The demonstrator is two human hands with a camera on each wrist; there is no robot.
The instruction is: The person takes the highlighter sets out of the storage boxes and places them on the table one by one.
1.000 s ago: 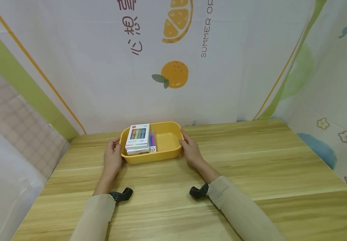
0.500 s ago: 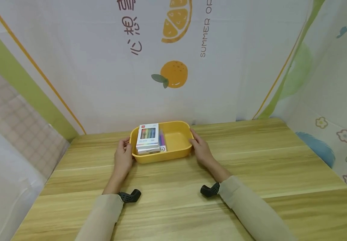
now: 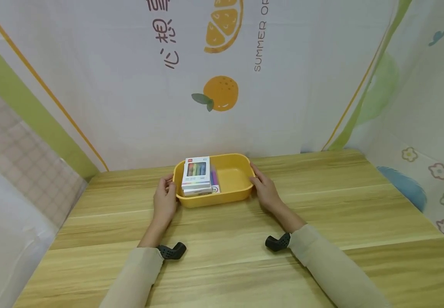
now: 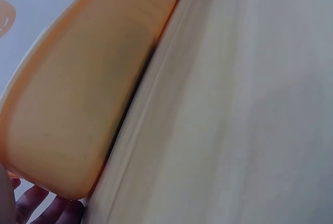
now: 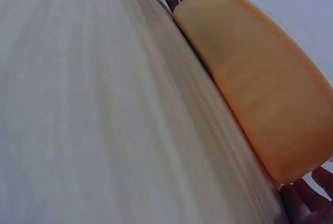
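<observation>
Held the tray (image 3: 235, 177) near the twelve o'clock edge of the tabletop (image 3: 222, 252), pinched at its nine o'clock end by the left grip (image 3: 165, 200) and at three o'clock by the right grip (image 3: 267, 192), presumably for balance against boxes (image 3: 196, 173) stacked inside toward nine o'clock.

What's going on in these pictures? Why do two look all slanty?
There's no robot, just a person's two bare hands. The wide picture comes from a camera on the head. The slanty ones come from a camera on each wrist, probably tilted with the arm. The left hand and right hand hold a yellow tray by its ends, on or just above a wooden table. Inside is a stack topped by a white box, with something purple showing beside it.
</observation>
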